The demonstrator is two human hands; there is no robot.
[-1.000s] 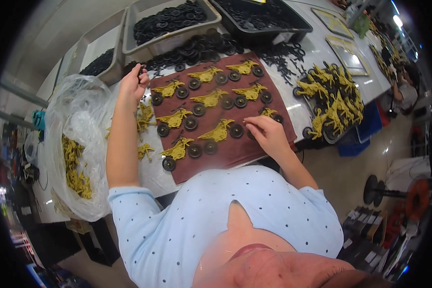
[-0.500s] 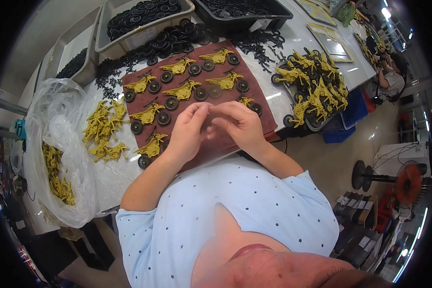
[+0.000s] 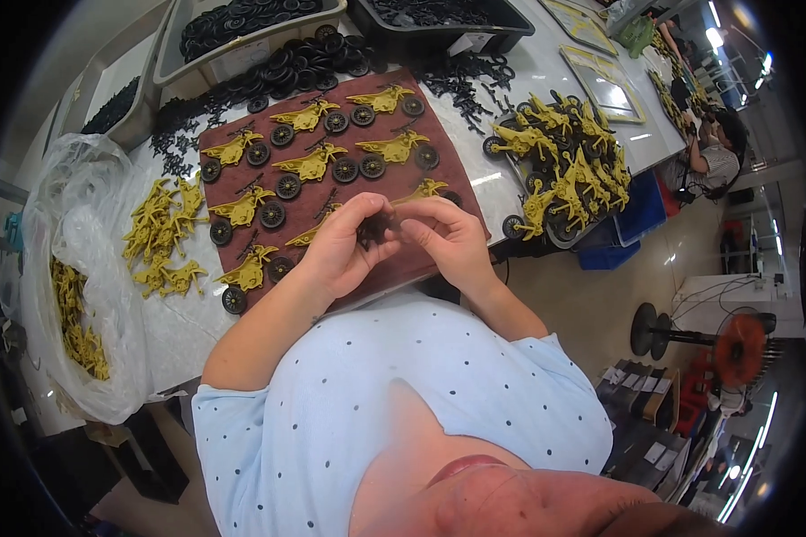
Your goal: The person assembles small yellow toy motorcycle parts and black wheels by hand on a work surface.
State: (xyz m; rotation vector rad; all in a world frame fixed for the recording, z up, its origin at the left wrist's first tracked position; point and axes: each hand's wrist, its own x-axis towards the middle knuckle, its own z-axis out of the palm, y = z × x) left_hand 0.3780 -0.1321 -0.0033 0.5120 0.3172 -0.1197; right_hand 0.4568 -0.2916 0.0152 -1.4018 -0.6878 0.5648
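Observation:
Over the near part of a maroon cloth, my left hand and my right hand face each other, fingertips curled close together. Something small and dark shows within my left hand's fingers, too hidden to name. My right thumb and fingers are pinched near it. Around them on the cloth lie rows of yellow toy motorbike bodies, each laid out with black wheels and thin black handlebar-like parts. My hands partly cover some of the nearer pieces.
Loose yellow bodies lie left of the cloth, beside a clear plastic bag holding more. Black wheels are heaped behind it, before a grey bin and a black bin. Right stands a heaped tray of motorbikes. Another person sits farther off.
The whole view has shifted, so the table sits further left and up. My left fingers have opened slightly, and a dark bit shows between them. Both hands remain close together.

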